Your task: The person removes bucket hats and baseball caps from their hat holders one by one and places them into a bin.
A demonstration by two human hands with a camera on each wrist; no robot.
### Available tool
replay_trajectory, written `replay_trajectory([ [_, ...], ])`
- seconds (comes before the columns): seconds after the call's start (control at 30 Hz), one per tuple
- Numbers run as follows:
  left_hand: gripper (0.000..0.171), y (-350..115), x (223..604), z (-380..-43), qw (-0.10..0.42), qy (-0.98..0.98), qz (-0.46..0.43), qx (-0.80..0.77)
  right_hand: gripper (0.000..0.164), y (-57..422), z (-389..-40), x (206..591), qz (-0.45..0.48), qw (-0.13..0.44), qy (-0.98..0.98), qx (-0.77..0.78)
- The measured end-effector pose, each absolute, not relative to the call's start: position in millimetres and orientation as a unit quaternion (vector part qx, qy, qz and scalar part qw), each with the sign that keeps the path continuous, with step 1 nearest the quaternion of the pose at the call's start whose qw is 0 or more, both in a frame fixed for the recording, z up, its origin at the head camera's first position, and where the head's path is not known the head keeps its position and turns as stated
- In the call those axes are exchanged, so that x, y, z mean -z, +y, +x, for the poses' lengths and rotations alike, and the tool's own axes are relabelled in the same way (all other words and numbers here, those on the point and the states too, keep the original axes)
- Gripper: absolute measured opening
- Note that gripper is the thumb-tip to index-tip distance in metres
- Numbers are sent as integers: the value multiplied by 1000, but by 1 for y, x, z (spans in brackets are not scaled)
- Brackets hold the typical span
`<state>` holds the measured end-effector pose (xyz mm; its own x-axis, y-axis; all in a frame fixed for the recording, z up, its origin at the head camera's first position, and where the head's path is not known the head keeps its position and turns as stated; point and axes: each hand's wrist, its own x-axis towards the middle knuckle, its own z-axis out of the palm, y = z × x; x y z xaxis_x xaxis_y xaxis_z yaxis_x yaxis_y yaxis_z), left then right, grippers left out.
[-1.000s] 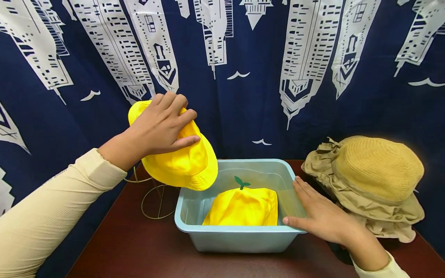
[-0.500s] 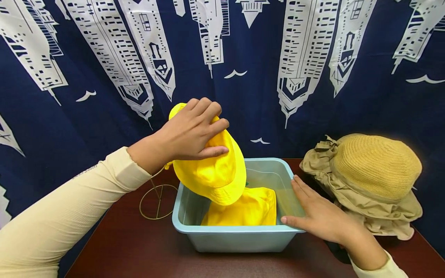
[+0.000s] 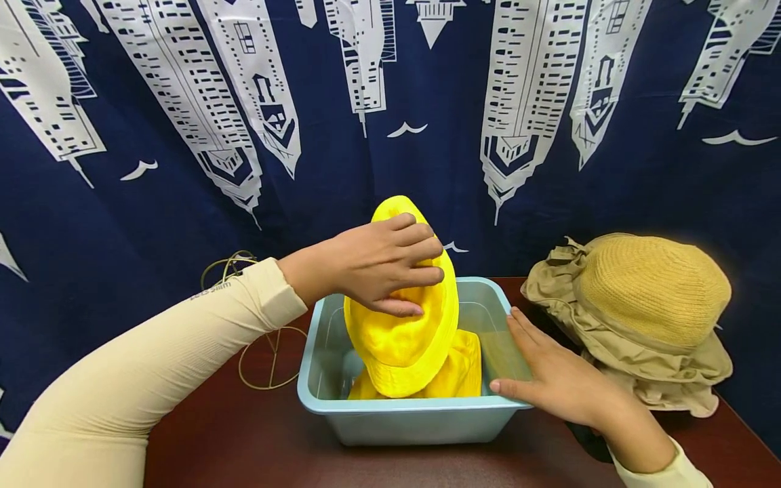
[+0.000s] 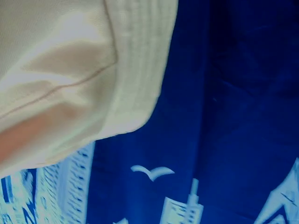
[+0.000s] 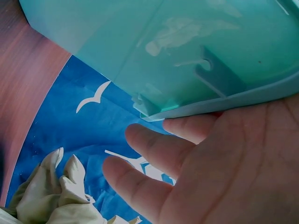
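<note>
So a big navy cloth [image 3: 335, 135] with white upside-down buildings is hanging at the back, and a reddish-brown counter [image 3: 274, 447] is sitting in front of it. A light blue bin [image 3: 421, 425] is standing on the counter, pretty much mid-view. Over to its right, a tan straw-looking hat [image 3: 653, 291] with a floppy ruffled brim is resting. The yellow hat [image 3: 393, 342] is tilting steeply over the bin, its lower brim overlapping a second yellow hat [image 3: 466, 373] that's lying inside; I'm not seeing whether they're touching. Left of the bin, a thin wire stand [image 3: 264, 388] is poking out, partly hidden. The left hand [image 3: 375, 268] is gripping the yellow hat, fingers bending over it and thumb pressing the near side. The right hand [image 3: 552, 373] is resting on the bin's right rim, fingers lying fairly straight, thumb spreading away from them.
</note>
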<state>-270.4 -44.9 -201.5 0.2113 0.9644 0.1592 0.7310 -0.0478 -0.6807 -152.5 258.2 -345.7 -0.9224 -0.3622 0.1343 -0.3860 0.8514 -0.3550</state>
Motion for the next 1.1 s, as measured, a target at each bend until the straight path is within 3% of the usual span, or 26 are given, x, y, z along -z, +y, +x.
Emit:
replay_trajectory([
  [0.47,49,-18,241,-257,244,-537,-788,-175,105,258,-154,345,189,20,-962,-198],
  [0.87,40,-39,259,-250,264,-486,-816,-169,106,258,-153,343,184,16,-962,-201],
  [1.1,38,-43,272,-257,238,-507,-808,-183,103,258,-153,346,194,32,-960,-201],
])
